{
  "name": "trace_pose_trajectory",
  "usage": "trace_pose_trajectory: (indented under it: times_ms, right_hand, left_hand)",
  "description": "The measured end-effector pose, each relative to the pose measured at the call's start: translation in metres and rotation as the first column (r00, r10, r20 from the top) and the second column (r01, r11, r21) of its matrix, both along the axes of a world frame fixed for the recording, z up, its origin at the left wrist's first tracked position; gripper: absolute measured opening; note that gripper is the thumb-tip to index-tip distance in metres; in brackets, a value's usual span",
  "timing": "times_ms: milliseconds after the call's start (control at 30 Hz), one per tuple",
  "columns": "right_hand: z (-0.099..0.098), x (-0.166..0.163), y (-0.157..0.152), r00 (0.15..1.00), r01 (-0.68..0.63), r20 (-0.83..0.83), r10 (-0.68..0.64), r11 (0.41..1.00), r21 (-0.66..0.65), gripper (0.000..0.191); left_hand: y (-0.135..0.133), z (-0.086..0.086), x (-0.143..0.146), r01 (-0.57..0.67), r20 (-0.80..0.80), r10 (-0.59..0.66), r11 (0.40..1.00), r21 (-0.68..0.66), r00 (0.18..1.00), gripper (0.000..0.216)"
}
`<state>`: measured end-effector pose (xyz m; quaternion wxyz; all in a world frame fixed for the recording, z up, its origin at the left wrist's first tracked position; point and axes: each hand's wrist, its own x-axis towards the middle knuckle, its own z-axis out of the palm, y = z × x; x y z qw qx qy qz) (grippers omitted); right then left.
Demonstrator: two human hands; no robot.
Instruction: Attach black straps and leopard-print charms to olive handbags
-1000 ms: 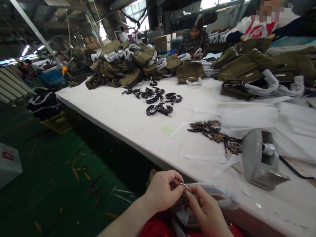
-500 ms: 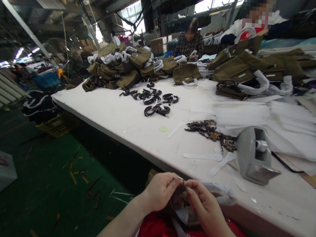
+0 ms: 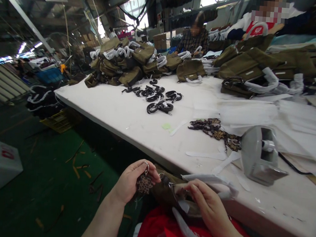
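Note:
My left hand (image 3: 133,179) is closed around a leopard-print, flower-shaped key ring charm (image 3: 144,183), its metal ring standing up by the thumb. To the right, an olive handbag (image 3: 165,193) rests at my lap against the table edge, with a dark strip and small metal hardware on top. My right hand (image 3: 204,200) pinches at the bag's upper edge; exactly what lies between those fingertips is partly hidden. A white-wrapped handle (image 3: 213,180) of the bag leans on the table edge behind my right hand.
On the white table (image 3: 114,111) lie coiled black straps (image 3: 159,105), more leopard-print charms (image 3: 214,131) and a grey tape dispenser (image 3: 261,155). Olive bags (image 3: 132,59) are heaped at the back. Two co-workers are across the table. A yellow crate (image 3: 60,121) stands on the floor.
My hands were together at the charm's ring; now they are apart. My left hand has moved left with the charm, uncovering the bag. The view has shifted slightly.

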<state>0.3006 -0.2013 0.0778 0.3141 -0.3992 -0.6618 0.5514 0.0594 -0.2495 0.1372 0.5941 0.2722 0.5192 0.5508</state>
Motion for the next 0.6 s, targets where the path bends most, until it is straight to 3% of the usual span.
trace_pose_trajectory:
  times_ms: [200, 333, 433, 533, 600]
  right_hand:
    - [-0.008, -0.002, 0.004, 0.997, 0.074, -0.023, -0.079, 0.984, -0.163, 0.043]
    - [-0.012, -0.004, 0.006, 0.996, 0.078, -0.012, -0.083, 0.970, -0.229, 0.046]
    - [-0.013, -0.006, 0.006, 0.996, 0.087, -0.001, -0.090, 0.969, -0.231, 0.047]
    - [-0.015, -0.008, 0.007, 0.996, 0.082, -0.002, -0.084, 0.978, -0.192, 0.049]
    - [-0.017, -0.008, 0.008, 0.998, 0.068, -0.006, -0.070, 0.986, -0.154, 0.050]
  left_hand:
    - [-0.030, -0.029, -0.012, -0.026, 0.093, 0.042, 0.986, -0.163, 0.995, 0.019]
    - [-0.040, -0.043, -0.014, -0.007, 0.030, 0.011, 0.992, -0.130, 0.999, 0.023]
    - [-0.030, -0.046, -0.020, -0.072, -0.222, 0.047, 0.992, -0.105, 0.974, 0.032]
    - [0.001, -0.049, -0.030, -0.173, -0.533, 0.100, 0.981, -0.089, 0.840, 0.040]
    - [0.030, -0.052, -0.036, -0.153, -0.633, 0.082, 0.986, -0.058, 0.770, 0.046]
